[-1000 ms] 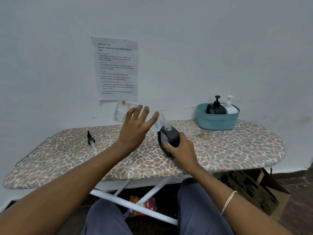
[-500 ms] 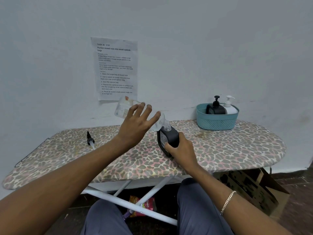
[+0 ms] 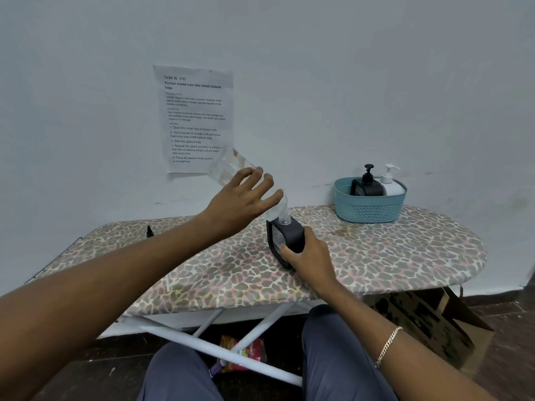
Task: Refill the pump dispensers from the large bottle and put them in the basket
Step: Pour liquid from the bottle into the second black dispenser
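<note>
1. Tipping the clear large bottle (image 3: 224, 169) with my left hand (image 3: 246, 198), I hold it in the air above the ironing board (image 3: 405, 256). My fingers are spread across its upper side and my thumb is hidden beneath.
2. Its long axis slants from high at the far left to low at the near right. The base sits up by the printed sheet (image 3: 197, 117) on the wall, and the mouth points down and meets the open neck of the black dispenser (image 3: 289, 235).
3. My right hand (image 3: 307, 256) grips that dispenser from the near side, fingers curled round its body. It stands mid-board, neck up, leaning slightly left.
4. A black pump head (image 3: 149, 231) lies on the board well to the left, partly hidden behind my left arm.
5. The teal basket (image 3: 367, 209) at the far right of the board holds a black pump dispenser (image 3: 367, 186) and a white pump dispenser (image 3: 390, 183), upright and side by side.
</note>
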